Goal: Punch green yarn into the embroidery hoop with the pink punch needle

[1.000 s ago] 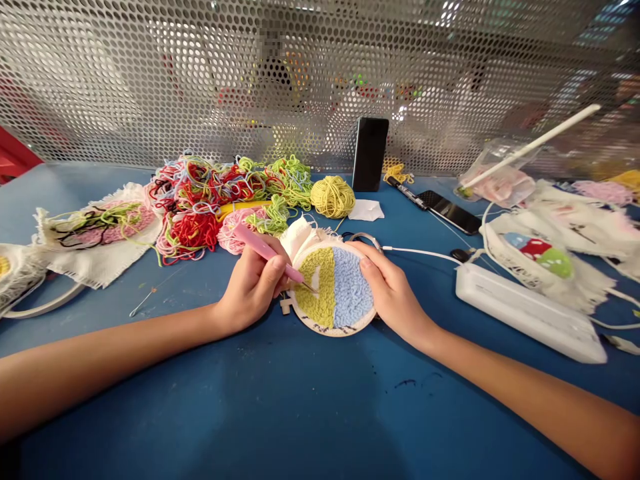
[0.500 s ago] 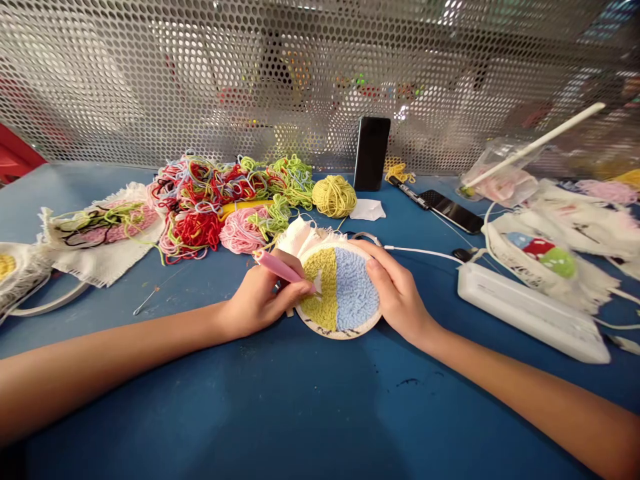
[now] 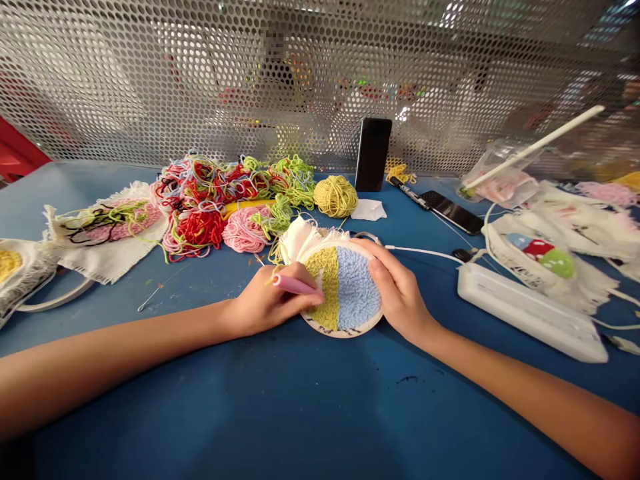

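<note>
My left hand (image 3: 273, 298) is closed round a pink punch needle (image 3: 294, 285), whose tip end is against the yellow half of the looped work; my fingers hide the tip. Yellow yarn shows at the tool's back end. The work is stretched in a round embroidery hoop (image 3: 345, 334), yellow loops on its left and light blue loops (image 3: 359, 290) on its right, with a small white gap in the yellow. My right hand (image 3: 403, 293) grips the hoop's right edge, thumb on top. White fringed cloth (image 3: 300, 239) sticks out behind the hoop.
Behind the hoop lie a tangled yarn heap (image 3: 210, 183), a yellow yarn ball (image 3: 335, 197) and an upright phone (image 3: 373, 155). Rightward are a flat phone (image 3: 453, 212), a white power strip (image 3: 533, 310) and another hooped piece (image 3: 540, 253). A perforated metal screen (image 3: 200, 120) stands behind.
My left hand has tipped the punch needle lower, its back end now nearer the table, and shifted slightly right. The hoop and my right hand stay nearly in place.
</note>
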`<state>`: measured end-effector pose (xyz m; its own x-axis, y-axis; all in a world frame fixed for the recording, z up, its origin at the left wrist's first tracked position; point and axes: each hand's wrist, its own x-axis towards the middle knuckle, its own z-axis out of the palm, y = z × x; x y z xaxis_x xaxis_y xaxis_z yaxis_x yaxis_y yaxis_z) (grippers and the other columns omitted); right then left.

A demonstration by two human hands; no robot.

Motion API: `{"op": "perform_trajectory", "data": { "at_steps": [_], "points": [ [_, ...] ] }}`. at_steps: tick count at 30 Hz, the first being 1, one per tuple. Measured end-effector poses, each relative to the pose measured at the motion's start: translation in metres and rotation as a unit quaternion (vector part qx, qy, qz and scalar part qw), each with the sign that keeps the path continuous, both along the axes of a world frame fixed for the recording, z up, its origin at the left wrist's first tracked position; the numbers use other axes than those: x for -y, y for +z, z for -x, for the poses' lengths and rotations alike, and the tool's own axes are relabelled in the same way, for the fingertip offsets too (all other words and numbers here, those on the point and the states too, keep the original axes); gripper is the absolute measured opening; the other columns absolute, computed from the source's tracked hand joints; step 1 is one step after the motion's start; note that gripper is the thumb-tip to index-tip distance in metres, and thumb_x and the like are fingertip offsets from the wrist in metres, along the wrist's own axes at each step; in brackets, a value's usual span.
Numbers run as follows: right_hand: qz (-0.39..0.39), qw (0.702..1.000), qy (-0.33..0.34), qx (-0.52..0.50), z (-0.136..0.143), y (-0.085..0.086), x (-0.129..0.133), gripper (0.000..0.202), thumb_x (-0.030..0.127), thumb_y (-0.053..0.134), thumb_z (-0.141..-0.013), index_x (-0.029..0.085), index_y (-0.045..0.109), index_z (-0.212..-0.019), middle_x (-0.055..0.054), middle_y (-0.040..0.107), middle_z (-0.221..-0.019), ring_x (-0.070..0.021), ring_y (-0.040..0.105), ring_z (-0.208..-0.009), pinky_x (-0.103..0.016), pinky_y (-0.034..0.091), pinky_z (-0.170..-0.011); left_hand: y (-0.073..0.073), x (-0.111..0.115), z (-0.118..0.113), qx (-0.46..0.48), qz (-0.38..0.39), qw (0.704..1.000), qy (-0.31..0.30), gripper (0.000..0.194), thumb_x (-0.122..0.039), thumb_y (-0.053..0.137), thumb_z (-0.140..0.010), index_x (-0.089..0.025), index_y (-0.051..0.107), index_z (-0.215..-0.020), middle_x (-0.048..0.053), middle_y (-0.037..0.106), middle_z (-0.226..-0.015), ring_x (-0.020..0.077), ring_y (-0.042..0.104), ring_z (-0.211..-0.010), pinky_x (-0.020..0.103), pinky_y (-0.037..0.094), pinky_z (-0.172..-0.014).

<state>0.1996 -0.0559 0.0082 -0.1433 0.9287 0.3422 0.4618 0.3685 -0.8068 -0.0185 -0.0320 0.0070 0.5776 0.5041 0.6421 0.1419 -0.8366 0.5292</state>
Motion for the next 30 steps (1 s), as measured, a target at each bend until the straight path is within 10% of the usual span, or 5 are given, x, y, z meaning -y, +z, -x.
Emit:
{"op": "perform_trajectory", "data": {
  "at_steps": [11, 30],
  "points": [
    [0.023, 1.0, 0.002, -0.006, -0.0011, -0.0051, -0.0085, 0.036, 0.033, 0.034, -0.093, 0.02, 0.053, -0.122, -0.004, 0.055, -0.126, -0.0219, 0.049, -0.118, -0.037, 0.041, -0.098, -0.0075, -0.0038, 0.0042, 0.12, 0.163, 0.978, 0.05, 0.024, -0.031, 0.045, -0.089, -0.013, 0.057, -0.079, 0.001, 0.056, -0.068, 0.0044, 0.049, -0.048, 0.017, 0.041, -0.044],
    [0.008, 1.0, 0.007, -0.018, -0.0008, -0.0048, -0.0102, 0.035, 0.032, 0.036, -0.093, 0.023, 0.054, -0.123, -0.002, 0.057, -0.124, -0.0176, 0.053, -0.112, -0.031, 0.044, -0.092, -0.0051, -0.006, 0.002, 0.15, 0.163, 0.974, 0.036, 0.024, -0.034, 0.045, -0.089, -0.015, 0.051, -0.075, -0.002, 0.054, -0.058, 0.0051, 0.048, -0.043, 0.018, 0.039, -0.041]
  ]
}}
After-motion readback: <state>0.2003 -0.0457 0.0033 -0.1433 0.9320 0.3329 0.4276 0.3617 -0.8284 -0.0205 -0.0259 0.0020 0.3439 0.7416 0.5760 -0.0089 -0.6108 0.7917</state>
